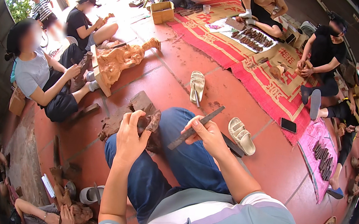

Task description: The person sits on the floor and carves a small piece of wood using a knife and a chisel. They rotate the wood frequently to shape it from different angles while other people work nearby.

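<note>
The lower end of the dark brown carved piece (154, 121) was hard to make out: the thumb crossed it, and below that its colour ran into the shadowed wood behind. The left hand (129, 135) grasped this piece between thumb and bent fingers, above the terracotta floor (169, 81) and in front of the parted knees. Its visible end pointed up and slightly right, and its long axis seemed nearly upright, though how far it continued I could not tell.

The right hand (206, 133) was closed around a flat dark tool (211, 116), the curled fingers covering its middle. Both ends showed; its long axis ran aslant, one end pointing down and left toward the left hand, the tip pointing away, up and right. Whether its faces were toothed or smooth was unclear. A gap parted tool and carved piece.

Beyond the left hand, a rough wood block (143, 102) was partly hidden by the fingers. Under the right wrist a dark bar (234, 147) lay on the floor, its inner end covered, just beside the near sandal (242, 136). A narrow tool (196, 97) rested against the far sandal (197, 80). A phone (288, 125) lay by the red mat's (274, 106) near corner. At lower left, another person's carving (82, 214) was cut off by the dark rim.
</note>
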The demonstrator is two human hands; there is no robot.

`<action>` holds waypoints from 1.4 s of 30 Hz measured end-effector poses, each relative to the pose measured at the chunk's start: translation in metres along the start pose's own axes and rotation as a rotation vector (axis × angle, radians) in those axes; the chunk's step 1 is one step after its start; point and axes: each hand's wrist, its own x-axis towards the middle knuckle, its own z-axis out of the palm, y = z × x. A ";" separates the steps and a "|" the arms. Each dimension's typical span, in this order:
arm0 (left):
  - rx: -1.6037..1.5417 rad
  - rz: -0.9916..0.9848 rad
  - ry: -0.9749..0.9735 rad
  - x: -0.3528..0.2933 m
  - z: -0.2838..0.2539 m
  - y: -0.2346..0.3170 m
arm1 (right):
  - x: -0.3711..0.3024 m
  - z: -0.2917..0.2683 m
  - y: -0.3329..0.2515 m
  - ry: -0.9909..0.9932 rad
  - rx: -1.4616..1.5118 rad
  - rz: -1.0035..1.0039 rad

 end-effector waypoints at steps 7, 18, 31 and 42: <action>0.193 -0.198 0.181 -0.002 0.013 0.005 | -0.001 -0.002 -0.001 0.007 0.006 -0.010; 0.067 0.095 -0.050 0.016 -0.015 -0.019 | 0.007 0.000 0.000 -0.033 -0.003 -0.027; 0.275 -0.172 0.176 0.011 0.016 -0.002 | 0.018 -0.006 -0.005 -0.019 -0.040 -0.115; -0.110 -0.043 0.209 -0.003 0.015 -0.018 | 0.022 -0.002 -0.001 -0.047 -0.032 -0.056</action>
